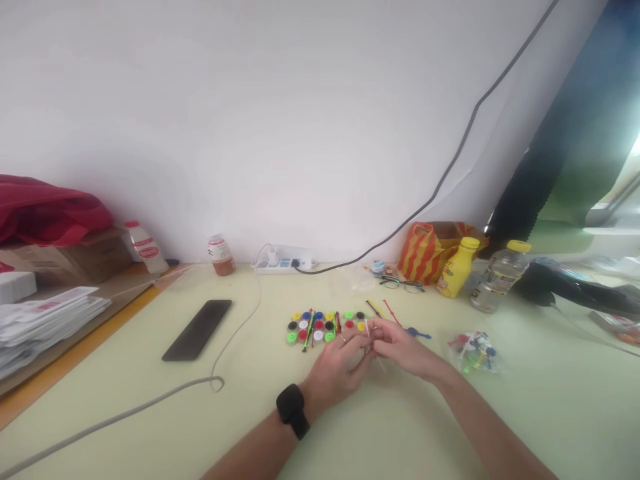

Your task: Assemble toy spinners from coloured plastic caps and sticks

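Bench [410,433]: pale green, reaching back to the wall.
Left hand [340,363]: brought up against the right hand [400,347], with a black watch [293,405] at the wrist and a ring [343,338]; fingers curled inward, tips partly hidden, impossible to tell whether pinching anything.
Right hand: bent in from the lower right; thumb and fingers drawn together, apparently pinching a small white piece.
White piece [367,327]: at the fingertips, above the bench and beside the discs; mostly covered, too small to make out fully.
Grey cable [150,403]: running in from the lower left, near a black phone [197,331] lying flat.
Clear bag [474,353]: to the right of the right hand, filled with mixed coloured pieces.
Discs [303,325]: small, round, many-coloured, set in rows just beyond the left hand, with coloured sticks [309,328] lying across.
Loose sticks [393,313]: red, yellow and black, beyond the right hand, near a blue piece [419,333].
Glasses [401,285]: farther back, near a yellow bottle [457,268], a clear bottle [499,278] and a striped bag [417,253].
Power strip [283,265]: along the wall [280,133], with a jar [221,257] to its left.
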`<state>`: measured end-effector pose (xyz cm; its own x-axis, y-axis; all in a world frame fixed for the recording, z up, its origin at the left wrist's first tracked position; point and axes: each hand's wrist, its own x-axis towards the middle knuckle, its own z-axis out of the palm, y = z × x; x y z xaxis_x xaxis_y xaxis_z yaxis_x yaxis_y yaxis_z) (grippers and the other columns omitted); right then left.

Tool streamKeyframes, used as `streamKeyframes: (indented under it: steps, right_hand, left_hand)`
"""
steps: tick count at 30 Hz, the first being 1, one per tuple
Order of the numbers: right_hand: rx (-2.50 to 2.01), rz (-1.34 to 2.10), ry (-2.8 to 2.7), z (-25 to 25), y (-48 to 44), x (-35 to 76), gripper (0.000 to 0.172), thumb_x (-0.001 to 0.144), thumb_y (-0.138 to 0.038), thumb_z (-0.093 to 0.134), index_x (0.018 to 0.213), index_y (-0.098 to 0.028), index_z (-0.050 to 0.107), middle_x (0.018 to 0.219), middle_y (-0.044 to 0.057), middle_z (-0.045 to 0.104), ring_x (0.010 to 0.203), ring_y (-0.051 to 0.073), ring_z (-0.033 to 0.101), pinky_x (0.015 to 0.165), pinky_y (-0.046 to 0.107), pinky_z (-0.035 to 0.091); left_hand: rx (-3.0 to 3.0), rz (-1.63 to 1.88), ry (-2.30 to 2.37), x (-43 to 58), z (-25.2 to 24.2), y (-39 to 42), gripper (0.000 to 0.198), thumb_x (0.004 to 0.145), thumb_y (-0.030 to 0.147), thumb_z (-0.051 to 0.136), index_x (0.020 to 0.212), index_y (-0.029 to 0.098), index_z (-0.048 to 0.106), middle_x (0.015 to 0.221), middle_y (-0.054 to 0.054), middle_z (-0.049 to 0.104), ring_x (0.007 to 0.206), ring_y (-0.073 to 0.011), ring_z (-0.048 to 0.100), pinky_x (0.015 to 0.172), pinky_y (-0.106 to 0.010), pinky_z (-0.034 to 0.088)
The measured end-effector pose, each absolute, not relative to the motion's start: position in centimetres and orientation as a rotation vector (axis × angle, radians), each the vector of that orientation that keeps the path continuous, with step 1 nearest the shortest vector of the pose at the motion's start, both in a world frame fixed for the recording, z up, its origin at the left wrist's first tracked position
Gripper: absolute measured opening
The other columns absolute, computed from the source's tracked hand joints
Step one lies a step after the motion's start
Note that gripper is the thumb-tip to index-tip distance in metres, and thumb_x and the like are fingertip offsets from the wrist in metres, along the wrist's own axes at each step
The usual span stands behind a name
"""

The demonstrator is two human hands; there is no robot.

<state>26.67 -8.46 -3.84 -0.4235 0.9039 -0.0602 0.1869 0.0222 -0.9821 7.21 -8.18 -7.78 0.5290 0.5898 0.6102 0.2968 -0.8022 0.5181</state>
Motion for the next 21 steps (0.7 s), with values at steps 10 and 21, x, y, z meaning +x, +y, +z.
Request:
streamKeyframes:
  steps: [10,21]
  right_hand:
    - [-1.798,0.607,-1.657,-6.7,-5.9,29.3,0.022,0.099,-0.036,0.036,0.108,-0.025,0.052,0.074,-0.001,0.061,0.069,0.023,0.057,0.064,0.030,0.035]
    - [-1.778,0.003,-1.923,-7.7,-4.2,28.6,0.036,0.103,-0.030,0.034,0.124,-0.020,0.061,0.103,0.011,0.068,0.099,0.027,0.060,0.082,0.035,0.041]
  left_hand:
    - [2.589,1.155,0.876,7.4,-8.8,-7.5,0.006,0.095,0.018,0.063,0.091,0.022,0.065,0.086,-0.003,0.074,0.087,-0.0220,0.062,0.081,-0.037,0.052]
    - [2.700,0.976,1.140,7.3,-8.9,-7.4,0.015,0.087,0.013,0.070,0.077,0.020,0.062,0.071,-0.003,0.066,0.088,-0.0272,0.058,0.081,-0.043,0.049]
